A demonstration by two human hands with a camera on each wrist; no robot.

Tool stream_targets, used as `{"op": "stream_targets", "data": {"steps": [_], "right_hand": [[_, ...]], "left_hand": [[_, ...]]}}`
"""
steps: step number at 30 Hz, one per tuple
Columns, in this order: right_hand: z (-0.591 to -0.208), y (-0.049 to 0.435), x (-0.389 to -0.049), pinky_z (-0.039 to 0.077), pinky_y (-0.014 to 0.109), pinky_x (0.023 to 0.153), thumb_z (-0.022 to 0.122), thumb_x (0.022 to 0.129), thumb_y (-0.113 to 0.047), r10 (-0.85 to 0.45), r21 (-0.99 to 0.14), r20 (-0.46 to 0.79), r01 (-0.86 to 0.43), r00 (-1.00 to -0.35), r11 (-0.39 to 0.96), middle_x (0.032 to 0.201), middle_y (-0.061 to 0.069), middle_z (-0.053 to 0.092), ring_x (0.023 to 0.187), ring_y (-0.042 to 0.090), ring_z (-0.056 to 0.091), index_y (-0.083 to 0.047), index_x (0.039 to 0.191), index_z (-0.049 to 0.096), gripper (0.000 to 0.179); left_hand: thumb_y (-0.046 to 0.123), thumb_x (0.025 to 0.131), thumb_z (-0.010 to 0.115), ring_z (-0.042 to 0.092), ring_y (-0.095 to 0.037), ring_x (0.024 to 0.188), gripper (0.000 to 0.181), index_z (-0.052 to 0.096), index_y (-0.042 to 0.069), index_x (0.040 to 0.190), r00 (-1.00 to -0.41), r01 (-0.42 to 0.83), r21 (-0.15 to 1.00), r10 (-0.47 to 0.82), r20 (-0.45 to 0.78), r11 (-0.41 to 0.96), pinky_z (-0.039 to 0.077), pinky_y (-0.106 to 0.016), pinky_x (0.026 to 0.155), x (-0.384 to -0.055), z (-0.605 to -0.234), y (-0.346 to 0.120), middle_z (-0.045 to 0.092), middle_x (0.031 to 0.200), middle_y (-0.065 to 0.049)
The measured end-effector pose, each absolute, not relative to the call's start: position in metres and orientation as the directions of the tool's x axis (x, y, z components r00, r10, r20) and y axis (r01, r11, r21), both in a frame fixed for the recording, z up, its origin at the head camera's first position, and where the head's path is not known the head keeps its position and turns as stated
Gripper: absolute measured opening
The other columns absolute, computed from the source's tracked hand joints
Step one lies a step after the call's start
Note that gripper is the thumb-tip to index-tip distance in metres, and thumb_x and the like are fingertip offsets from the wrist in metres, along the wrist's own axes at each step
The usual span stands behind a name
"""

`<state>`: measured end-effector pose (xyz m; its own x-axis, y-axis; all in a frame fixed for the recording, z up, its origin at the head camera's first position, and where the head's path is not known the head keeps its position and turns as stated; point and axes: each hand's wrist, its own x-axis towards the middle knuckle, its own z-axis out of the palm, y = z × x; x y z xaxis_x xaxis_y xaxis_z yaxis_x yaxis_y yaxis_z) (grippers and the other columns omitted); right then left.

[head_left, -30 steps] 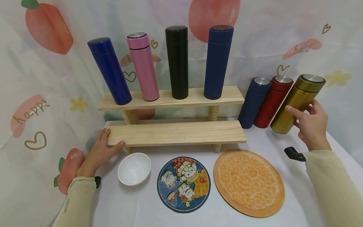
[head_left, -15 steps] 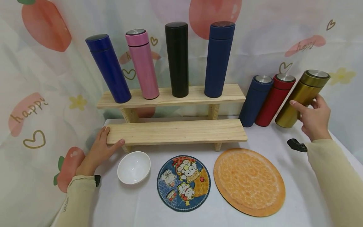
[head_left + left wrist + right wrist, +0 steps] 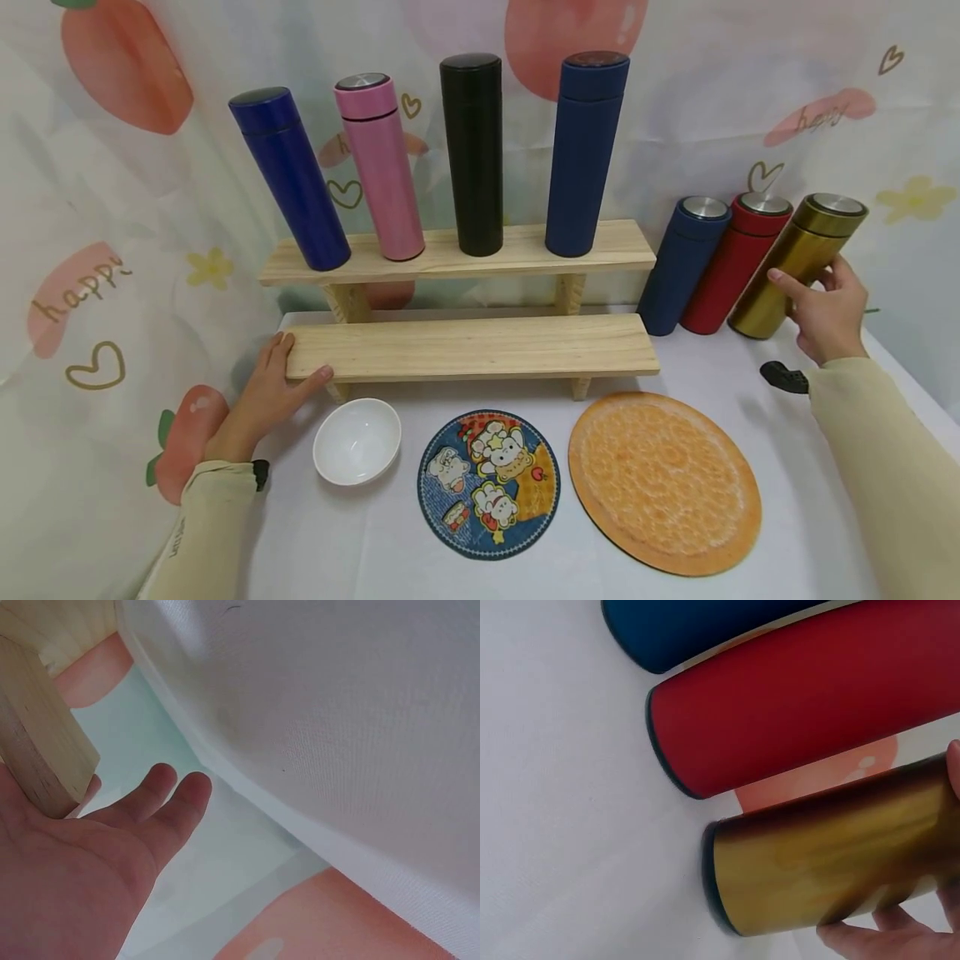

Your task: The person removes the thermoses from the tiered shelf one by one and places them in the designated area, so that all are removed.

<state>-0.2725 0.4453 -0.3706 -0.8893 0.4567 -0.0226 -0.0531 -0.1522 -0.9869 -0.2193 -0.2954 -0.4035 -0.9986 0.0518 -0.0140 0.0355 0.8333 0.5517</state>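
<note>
A gold thermos bottle (image 3: 797, 265) stands on the table at the right, beside a red thermos bottle (image 3: 737, 265). My right hand (image 3: 831, 310) grips the gold one, thumb on its near side and fingers round its right side. In the right wrist view, a narrow gap separates the gold bottle (image 3: 825, 859) from the red bottle (image 3: 795, 697). My left hand (image 3: 266, 396) rests against the left end of a two-tier wooden rack's lower board (image 3: 472, 346). Its thumb lies along the front edge. In the left wrist view, two fingertips (image 3: 196, 787) extend past the wood.
The rack's upper board (image 3: 517, 262) bears blue (image 3: 288, 179), pink (image 3: 382, 171), black (image 3: 474, 158) and navy (image 3: 587, 158) bottles. Another navy bottle (image 3: 682, 267) stands left of the red one. In front lie a white bowl (image 3: 357, 442), a cartoon mat (image 3: 468, 533) and an orange round mat (image 3: 667, 483).
My right hand has moved the gold bottle back into line with the red one, then slightly left towards it. The left hand has stayed at the rack's end.
</note>
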Motion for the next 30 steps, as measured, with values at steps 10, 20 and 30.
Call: {"op": "stream_targets", "data": {"steps": [10, 20, 30], "right_hand": [[-0.373, 0.446, -0.279, 0.026, 0.042, 0.121, 0.086, 0.092, -0.017, 0.437, -0.988, 0.017, -0.083, -0.899, -0.132, 0.167, -0.005, 0.039, 0.149, 0.016, 0.039, -0.040, 0.161, 0.048, 0.081], [-0.376, 0.449, -0.280, 0.005, 0.050, 0.126, 0.080, 0.096, -0.025, 0.361, -0.994, -0.007, -0.032, -0.933, -0.104, 0.175, -0.013, 0.024, 0.161, 0.016, 0.021, -0.048, 0.167, 0.031, 0.089], [-0.361, 0.447, -0.268, -0.021, 0.055, 0.117, 0.068, 0.107, -0.027, 0.310, -0.988, -0.034, -0.015, -0.950, -0.154, 0.178, -0.013, 0.005, 0.162, 0.013, -0.003, -0.052, 0.169, 0.016, 0.085]], "left_hand": [[0.059, 0.102, 0.065, 0.015, -0.058, 0.155, 0.111, 0.006, -0.008, 0.167, -0.999, 0.035, 0.564, 0.050, -0.011, 0.825, 0.021, -0.070, 0.122, -0.218, -0.404, -0.294, 0.001, 0.173, -0.034], [0.056, 0.102, 0.065, 0.015, -0.059, 0.154, 0.109, 0.007, -0.010, 0.167, -0.999, 0.037, 0.571, 0.049, -0.005, 0.820, 0.020, -0.070, 0.122, -0.216, -0.403, -0.293, 0.002, 0.172, -0.035], [0.056, 0.102, 0.065, 0.016, -0.059, 0.154, 0.109, 0.007, -0.011, 0.166, -0.998, 0.042, 0.564, 0.055, -0.005, 0.825, 0.021, -0.070, 0.122, -0.216, -0.401, -0.292, 0.002, 0.171, -0.036]]}}
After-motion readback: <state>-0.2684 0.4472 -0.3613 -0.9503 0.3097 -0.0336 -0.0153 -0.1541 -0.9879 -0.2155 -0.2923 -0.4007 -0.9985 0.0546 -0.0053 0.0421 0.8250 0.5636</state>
